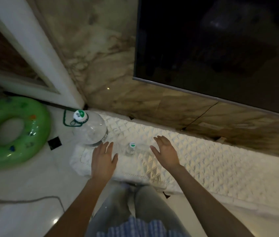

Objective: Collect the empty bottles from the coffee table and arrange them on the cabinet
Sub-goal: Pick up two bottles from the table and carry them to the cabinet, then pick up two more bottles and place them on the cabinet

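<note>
A small clear bottle (130, 149) with a green and white cap stands upright on the low cabinet (203, 158), which is covered with a white quilted cloth. A large clear jug (92, 129) with a green and white cap and a green handle stands at the cabinet's left end. My left hand (103, 158) hovers to the left of the small bottle, fingers straight, holding nothing. My right hand (166, 152) hovers to the bottle's right, fingers also straight and empty. Neither hand touches the bottle.
A dark television (220, 48) hangs on the marble wall above the cabinet. A green inflatable swim ring (10, 132) lies on the pale tiled floor at the left. A cord (32, 200) runs across the floor at lower left. My legs stand close to the cabinet's front edge.
</note>
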A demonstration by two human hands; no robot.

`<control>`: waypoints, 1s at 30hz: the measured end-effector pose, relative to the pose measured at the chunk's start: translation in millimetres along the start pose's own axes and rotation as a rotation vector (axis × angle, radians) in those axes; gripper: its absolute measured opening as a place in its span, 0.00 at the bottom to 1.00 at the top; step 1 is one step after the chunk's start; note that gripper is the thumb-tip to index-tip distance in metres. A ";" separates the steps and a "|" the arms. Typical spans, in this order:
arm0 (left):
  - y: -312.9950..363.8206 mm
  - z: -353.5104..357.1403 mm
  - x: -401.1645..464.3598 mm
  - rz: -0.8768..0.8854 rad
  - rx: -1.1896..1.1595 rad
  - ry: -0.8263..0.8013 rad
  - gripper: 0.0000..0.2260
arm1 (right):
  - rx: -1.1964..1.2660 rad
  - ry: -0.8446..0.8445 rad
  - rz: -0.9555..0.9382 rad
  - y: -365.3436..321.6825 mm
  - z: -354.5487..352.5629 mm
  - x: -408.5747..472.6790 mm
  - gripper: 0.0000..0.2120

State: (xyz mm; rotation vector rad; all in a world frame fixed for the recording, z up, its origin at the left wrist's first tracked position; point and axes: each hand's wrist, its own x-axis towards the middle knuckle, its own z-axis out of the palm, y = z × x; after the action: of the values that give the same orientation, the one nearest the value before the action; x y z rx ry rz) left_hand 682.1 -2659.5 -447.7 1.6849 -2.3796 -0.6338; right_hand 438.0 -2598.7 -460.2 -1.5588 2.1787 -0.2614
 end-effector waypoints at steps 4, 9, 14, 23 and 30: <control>-4.7 -11.8 -29.1 -0.135 0.061 0.052 0.19 | -0.073 -0.033 -0.097 -14.7 -4.7 15.2 0.23; -0.6 -14.9 -63.2 -0.339 0.106 0.167 0.18 | -0.147 -0.090 -0.296 -32.3 -14.5 33.9 0.23; 18.8 -10.7 -107.1 -0.569 0.096 0.307 0.21 | -0.182 -0.153 -0.555 -50.9 -25.3 39.2 0.22; 68.7 16.2 -211.7 -0.966 0.096 0.518 0.17 | -0.245 -0.258 -0.934 -79.3 -12.7 1.6 0.22; 123.5 56.9 -310.3 -1.275 0.030 0.602 0.17 | -0.348 -0.400 -1.248 -95.5 19.8 -69.6 0.21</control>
State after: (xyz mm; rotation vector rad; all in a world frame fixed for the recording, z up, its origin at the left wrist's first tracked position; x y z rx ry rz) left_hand 664.8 -2323.2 -411.2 2.7442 -0.7375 -0.1174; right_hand 546.4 -2564.7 -422.3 -2.6889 0.7444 0.0815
